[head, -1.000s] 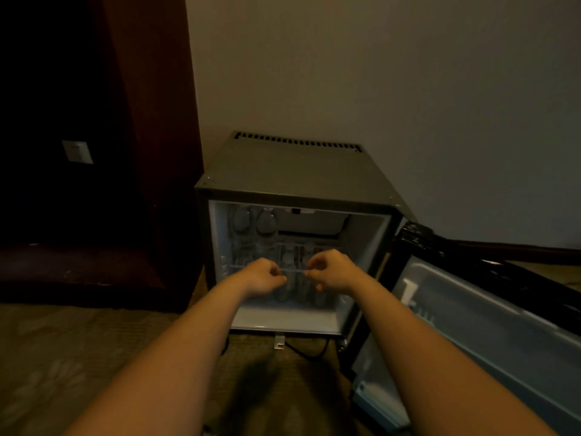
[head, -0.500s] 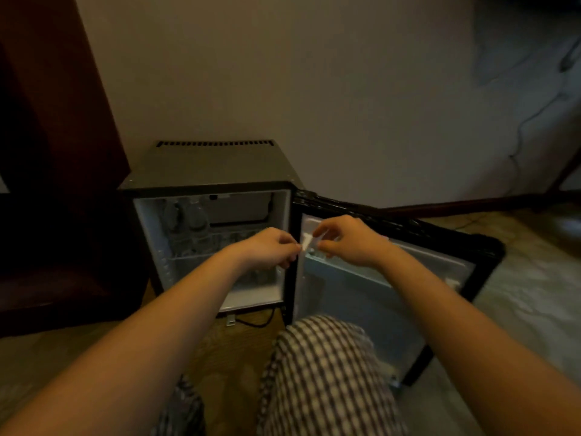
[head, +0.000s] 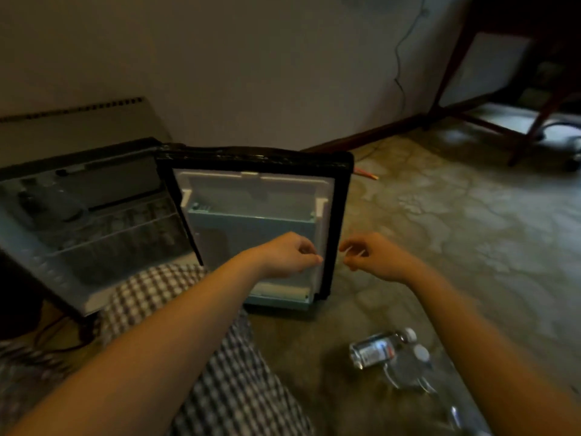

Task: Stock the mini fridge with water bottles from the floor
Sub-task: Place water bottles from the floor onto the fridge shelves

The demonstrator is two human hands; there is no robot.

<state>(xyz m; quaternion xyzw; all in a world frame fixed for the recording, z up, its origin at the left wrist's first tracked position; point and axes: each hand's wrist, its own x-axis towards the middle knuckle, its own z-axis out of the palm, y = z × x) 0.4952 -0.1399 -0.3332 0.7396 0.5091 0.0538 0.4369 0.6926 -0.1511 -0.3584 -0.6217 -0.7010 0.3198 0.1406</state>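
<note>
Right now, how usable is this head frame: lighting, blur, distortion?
Head view: dim overall; fridge interior smeared by motion blur; water bottles on the floor soft but recognisable; brightest patch under the table top right; wide-angle bend at the edges.

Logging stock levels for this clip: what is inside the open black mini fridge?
The black mini fridge holds a wire shelf with blurred, dim shapes on and above it, possibly bottles; no count is possible. The checked-trouser knee covers its lower right corner.
</note>
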